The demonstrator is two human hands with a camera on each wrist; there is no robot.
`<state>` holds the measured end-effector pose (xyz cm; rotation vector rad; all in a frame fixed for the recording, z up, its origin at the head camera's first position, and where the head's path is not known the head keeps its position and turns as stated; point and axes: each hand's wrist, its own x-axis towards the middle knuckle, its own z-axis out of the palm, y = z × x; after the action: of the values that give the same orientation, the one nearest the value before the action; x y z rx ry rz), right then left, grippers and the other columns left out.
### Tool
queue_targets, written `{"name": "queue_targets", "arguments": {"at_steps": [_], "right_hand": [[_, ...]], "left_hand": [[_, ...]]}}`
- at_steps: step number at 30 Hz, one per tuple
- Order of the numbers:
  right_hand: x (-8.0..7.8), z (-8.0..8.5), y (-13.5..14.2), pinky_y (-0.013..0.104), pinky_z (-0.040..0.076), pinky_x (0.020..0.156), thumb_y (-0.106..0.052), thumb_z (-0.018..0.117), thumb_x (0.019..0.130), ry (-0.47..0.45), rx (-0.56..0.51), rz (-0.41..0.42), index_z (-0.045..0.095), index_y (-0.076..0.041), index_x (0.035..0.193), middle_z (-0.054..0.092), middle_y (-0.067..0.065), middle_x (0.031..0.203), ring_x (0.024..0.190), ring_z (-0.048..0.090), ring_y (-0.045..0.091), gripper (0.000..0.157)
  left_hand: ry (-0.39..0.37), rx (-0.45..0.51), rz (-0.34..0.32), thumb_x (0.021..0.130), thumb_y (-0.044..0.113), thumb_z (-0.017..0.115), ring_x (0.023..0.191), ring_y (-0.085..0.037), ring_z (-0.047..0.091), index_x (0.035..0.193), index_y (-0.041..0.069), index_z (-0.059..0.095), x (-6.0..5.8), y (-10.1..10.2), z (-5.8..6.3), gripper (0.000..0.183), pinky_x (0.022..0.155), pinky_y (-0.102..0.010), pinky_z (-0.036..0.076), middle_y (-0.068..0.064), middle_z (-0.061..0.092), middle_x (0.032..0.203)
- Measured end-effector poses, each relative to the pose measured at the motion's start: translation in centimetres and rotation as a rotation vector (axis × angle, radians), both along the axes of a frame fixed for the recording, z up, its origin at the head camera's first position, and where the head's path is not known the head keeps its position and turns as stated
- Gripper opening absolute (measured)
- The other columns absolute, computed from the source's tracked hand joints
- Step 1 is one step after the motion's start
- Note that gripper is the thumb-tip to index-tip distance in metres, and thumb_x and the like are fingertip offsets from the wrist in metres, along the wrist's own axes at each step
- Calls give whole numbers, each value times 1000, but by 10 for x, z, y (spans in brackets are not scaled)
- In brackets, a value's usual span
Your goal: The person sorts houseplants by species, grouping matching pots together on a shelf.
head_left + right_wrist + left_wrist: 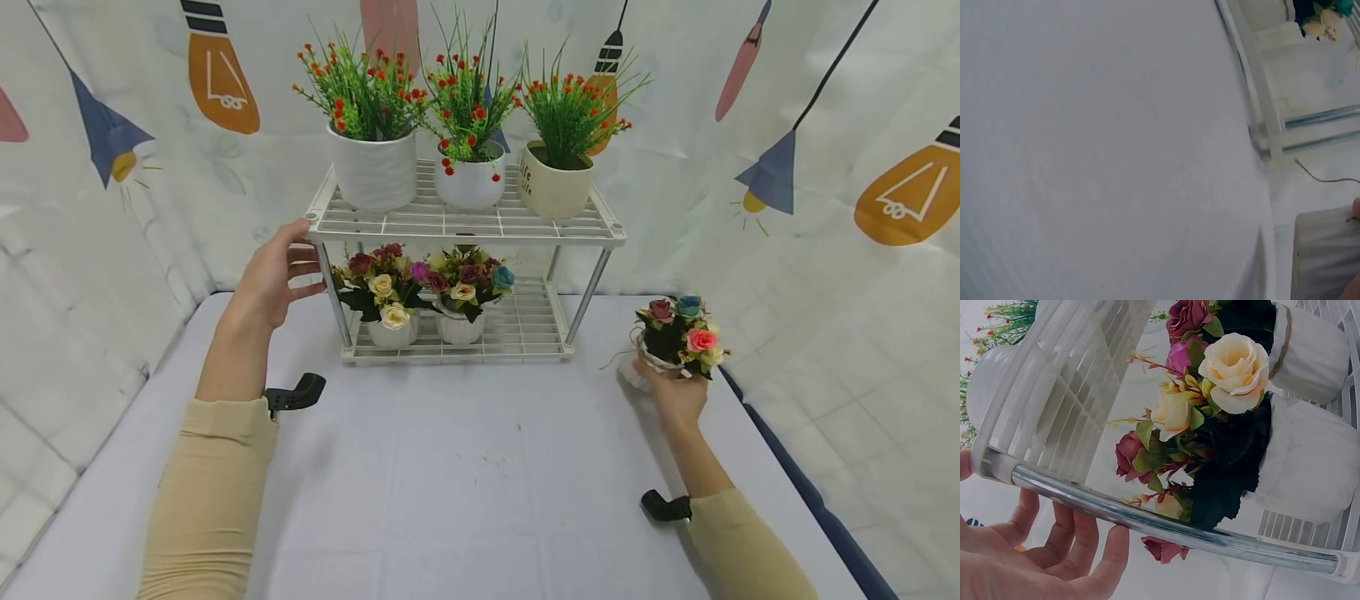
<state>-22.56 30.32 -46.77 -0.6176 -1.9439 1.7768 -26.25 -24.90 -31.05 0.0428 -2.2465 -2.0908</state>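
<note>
A white two-tier wire shelf (457, 237) with metal posts stands on the table. My left hand (268, 275) holds its upper left corner; in the left wrist view, the fingers (1075, 540) of that hand reach behind the post (1166, 531). To the right of the shelf, my right hand (675, 396) grips a potted artificial flower arrangement (682, 333) with pink, red, blue and cream blooms, held tilted. Its pale pot (1325, 253) shows at the right edge of the right wrist view, with a loose string; most of that hand is outside this view.
Two potted rose arrangements (390, 325) (461, 321) sit on the lower tier, left and middle. The upper tier bears three pots of red-flowered grass (372, 171) (470, 179) (555, 183). A white cloth covers the table (450, 467); a patterned curtain (675, 167) hangs behind.
</note>
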Motion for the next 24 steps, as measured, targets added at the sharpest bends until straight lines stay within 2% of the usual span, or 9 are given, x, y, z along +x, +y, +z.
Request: {"name": "queue_targets", "arguments": {"at_steps": [10,17,24], "right_hand": [[15,12,-31,33,20,121,-20,95,76,-8,45,102,18,-12,162,29,5,165,151,23,18,115],[24,17,-52,41,24,121,-18,94,77,5,69,172,26,-11,159,37,3,159,147,30,18,106],[27,22,-76,45,28,118,-11,94,76,95,85,252,31,-11,156,42,2,154,142,34,17,101]], "left_hand": [[-4,5,2,102,66,44,112,-19,48,125,23,55,0,0,0,50,104,-56,38,-5,47,125],[-4,9,2,102,65,44,111,-19,48,125,23,55,1,1,0,49,103,-55,38,-5,47,124],[1,7,3,102,65,44,112,-19,48,125,23,55,1,0,0,50,103,-55,38,-7,47,126]]}}
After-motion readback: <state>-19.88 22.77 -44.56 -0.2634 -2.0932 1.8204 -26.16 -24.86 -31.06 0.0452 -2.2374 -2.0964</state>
